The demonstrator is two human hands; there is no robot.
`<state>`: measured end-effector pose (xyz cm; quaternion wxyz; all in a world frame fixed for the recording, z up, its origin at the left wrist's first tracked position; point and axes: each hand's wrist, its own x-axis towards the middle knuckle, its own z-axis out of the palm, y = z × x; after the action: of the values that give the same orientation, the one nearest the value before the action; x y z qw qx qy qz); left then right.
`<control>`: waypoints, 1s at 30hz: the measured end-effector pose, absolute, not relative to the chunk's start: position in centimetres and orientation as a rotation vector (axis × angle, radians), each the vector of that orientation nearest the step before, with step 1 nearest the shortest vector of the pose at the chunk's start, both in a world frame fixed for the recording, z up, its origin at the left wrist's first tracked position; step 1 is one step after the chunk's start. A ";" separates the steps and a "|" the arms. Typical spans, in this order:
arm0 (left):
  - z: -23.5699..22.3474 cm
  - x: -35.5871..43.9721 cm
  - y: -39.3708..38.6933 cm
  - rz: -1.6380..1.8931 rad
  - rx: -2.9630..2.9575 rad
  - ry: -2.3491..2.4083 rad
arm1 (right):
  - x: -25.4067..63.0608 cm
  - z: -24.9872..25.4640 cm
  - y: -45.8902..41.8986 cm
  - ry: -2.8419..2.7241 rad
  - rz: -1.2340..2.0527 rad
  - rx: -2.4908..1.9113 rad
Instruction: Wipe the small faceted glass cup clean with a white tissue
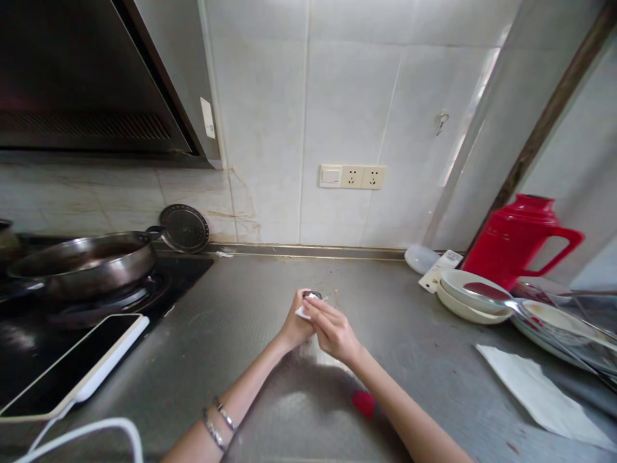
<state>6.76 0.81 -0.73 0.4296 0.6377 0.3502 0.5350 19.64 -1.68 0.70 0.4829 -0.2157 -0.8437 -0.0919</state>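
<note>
My two hands meet over the middle of the steel counter (270,386). My left hand (295,328) is closed around a small dark round object (311,295) wrapped partly in a white tissue (303,313). My right hand (331,329) has its fingers pressed together on the tissue and the object from the right. What the small object is stays too hidden to name. Two thin bracelets (218,421) sit on my left forearm. A small red thing (364,402) lies on the counter under my right forearm.
A pan (81,260) sits on the black stove at left, a round lid (184,227) leaning on the wall behind it. A phone on a white charger (72,366) lies front left. At right are a red jug (518,239), stacked bowls (470,297), plates and a paper towel (535,392).
</note>
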 end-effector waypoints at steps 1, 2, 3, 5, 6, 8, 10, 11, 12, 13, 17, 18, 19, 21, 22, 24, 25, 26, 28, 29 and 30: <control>-0.7 6.6 1.0 1.350 1.608 0.895 | 19.4 0.8 -2.0 -2.081 -0.229 -0.490; -0.7 6.4 1.1 1.367 1.624 0.919 | 19.1 0.9 -2.2 -2.095 -0.226 -0.466; -0.6 6.3 1.2 1.376 1.631 0.933 | 19.0 1.0 -2.3 -2.094 -0.216 -0.456; -0.2 6.1 1.5 1.359 1.612 0.923 | 19.2 1.4 -2.2 -2.043 -0.192 -0.480; 0.0 6.0 1.5 1.341 1.593 0.917 | 19.5 1.7 -2.0 -1.986 -0.178 -0.513; 0.4 6.0 1.6 1.308 1.551 0.933 | 20.2 2.2 -1.5 -1.818 -0.154 -0.614; 0.7 6.0 1.5 1.287 1.538 0.982 | 20.9 2.6 -0.8 -1.658 -0.116 -0.726; 0.7 6.1 1.5 1.281 1.547 0.998 | 21.1 2.8 -0.5 -1.610 -0.088 -0.771; 0.7 6.1 1.4 1.276 1.562 1.001 | 21.3 2.8 -0.3 -1.591 -0.053 -0.804; 0.6 6.1 1.4 1.272 1.581 0.994 | 21.3 2.7 -0.1 -1.598 -0.014 -0.822; 0.1 6.2 1.5 1.246 1.635 0.913 | 20.7 1.9 0.0 -1.706 0.129 -0.815; 0.1 6.2 1.5 1.239 1.636 0.891 | 20.6 1.7 -0.2 -1.730 0.134 -0.802; 0.0 6.2 1.4 1.235 1.635 0.872 | 20.5 1.5 -0.3 -1.758 0.120 -0.782; -0.1 6.3 1.4 1.249 1.625 0.851 | 20.4 1.4 -0.7 -1.839 0.054 -0.727; -0.2 6.3 1.5 1.263 1.617 0.849 | 20.5 1.5 -0.8 -1.888 0.012 -0.695; -0.6 6.3 1.6 1.292 1.587 0.838 | 20.5 1.6 -1.2 -1.979 -0.071 -0.635; -0.8 6.3 1.8 1.303 1.567 0.826 | 20.4 1.7 -1.4 -2.018 -0.109 -0.602; -1.0 6.2 2.0 1.313 1.549 0.813 | 20.2 1.8 -1.6 -2.054 -0.141 -0.562; -1.4 5.9 2.4 1.343 1.534 0.811 | 19.9 1.9 -1.9 -2.107 -0.188 -0.479; -1.5 5.8 2.6 1.363 1.535 0.821 | 19.7 1.9 -2.1 -2.125 -0.198 -0.447; -1.5 5.7 2.8 1.375 1.541 0.832 | 19.5 1.9 -2.2 -2.132 -0.202 -0.426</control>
<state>5.70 2.75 -1.50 0.4418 0.6208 0.3353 0.5542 19.52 -2.16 1.91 0.4608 -0.1732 -0.8666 -0.0821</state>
